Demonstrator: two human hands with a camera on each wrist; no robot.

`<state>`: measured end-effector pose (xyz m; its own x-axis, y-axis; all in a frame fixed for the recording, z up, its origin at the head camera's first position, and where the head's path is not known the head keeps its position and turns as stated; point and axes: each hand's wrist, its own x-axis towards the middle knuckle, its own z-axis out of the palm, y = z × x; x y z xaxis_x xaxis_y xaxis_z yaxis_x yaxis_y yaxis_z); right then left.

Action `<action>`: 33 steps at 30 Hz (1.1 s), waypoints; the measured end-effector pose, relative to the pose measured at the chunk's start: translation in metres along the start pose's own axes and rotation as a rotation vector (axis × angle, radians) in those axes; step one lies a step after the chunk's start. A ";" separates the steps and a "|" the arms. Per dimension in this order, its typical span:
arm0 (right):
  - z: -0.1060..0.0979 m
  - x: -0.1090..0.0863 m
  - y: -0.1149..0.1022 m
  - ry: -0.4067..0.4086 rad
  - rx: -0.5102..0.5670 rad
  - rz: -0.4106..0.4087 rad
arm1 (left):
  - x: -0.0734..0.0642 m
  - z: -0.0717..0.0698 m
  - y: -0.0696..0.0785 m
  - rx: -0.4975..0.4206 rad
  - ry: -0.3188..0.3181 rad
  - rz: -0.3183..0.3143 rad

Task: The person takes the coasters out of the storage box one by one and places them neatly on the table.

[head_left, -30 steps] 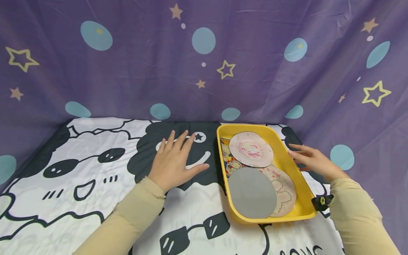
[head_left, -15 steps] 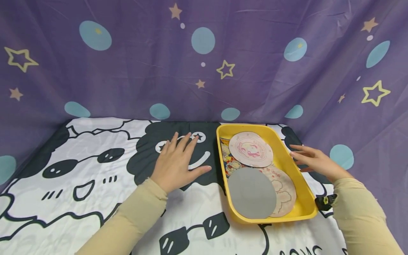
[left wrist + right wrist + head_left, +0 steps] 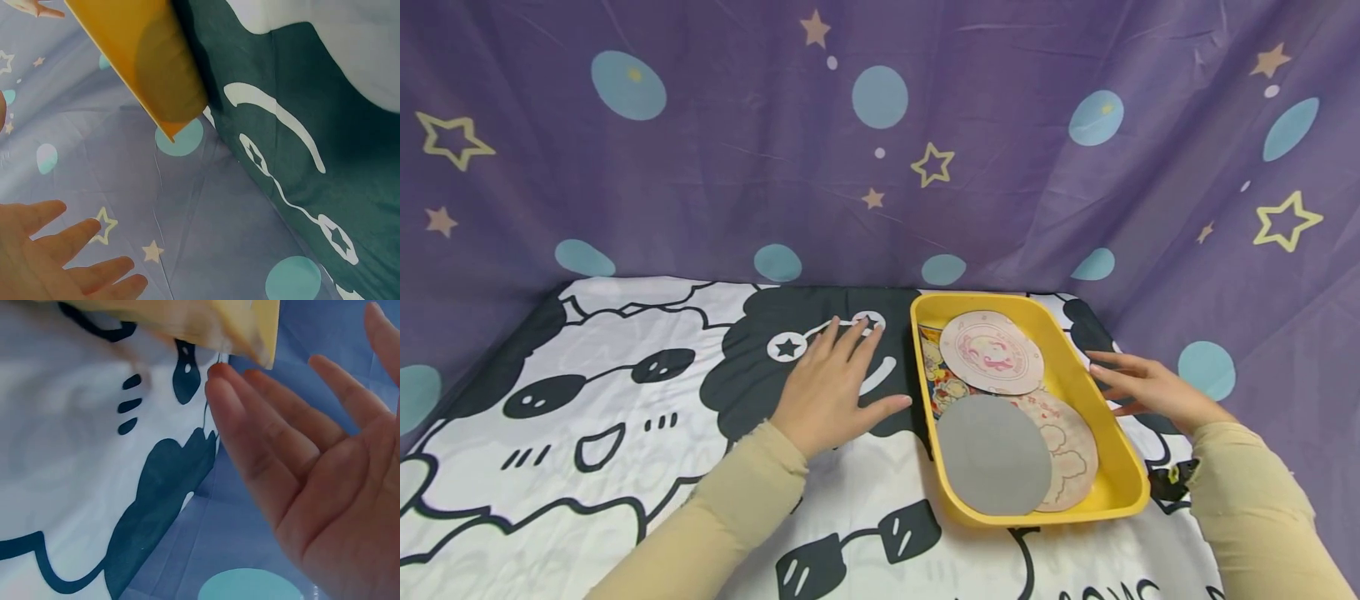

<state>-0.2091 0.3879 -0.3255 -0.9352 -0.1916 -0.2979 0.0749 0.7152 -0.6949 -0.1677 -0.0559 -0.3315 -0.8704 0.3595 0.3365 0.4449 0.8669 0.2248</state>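
Tray (image 3: 1122, 477), yellow, gray disc (image 3: 995, 454) and two printed discs (image 3: 991, 352) inside

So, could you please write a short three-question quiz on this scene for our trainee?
1. True or false: the grey disc lies inside the yellow tray.
2. How many round discs show in the tray: A) two, B) three, C) five?
3. Fill in the blank: the left hand holds ___.

Key: 1. True. 2. B. 3. Nothing.
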 end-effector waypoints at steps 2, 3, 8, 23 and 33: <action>0.000 0.002 0.004 -0.013 0.007 -0.004 | 0.001 0.001 0.002 -0.006 -0.005 0.004; 0.000 0.003 0.007 -0.021 0.011 -0.007 | 0.001 0.002 0.003 -0.007 -0.005 0.007; 0.002 0.007 0.016 -0.052 0.034 -0.034 | 0.003 0.004 0.008 -0.015 0.006 0.027; 0.021 0.016 0.030 -0.005 0.088 -0.006 | 0.001 0.009 0.016 -0.032 -0.022 0.042; 0.029 0.016 0.039 0.023 0.114 -0.032 | 0.004 0.016 0.023 -0.060 -0.046 0.068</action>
<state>-0.2116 0.3932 -0.3759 -0.9454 -0.1964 -0.2600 0.0825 0.6278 -0.7740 -0.1642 -0.0290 -0.3399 -0.8459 0.4335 0.3108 0.5140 0.8181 0.2578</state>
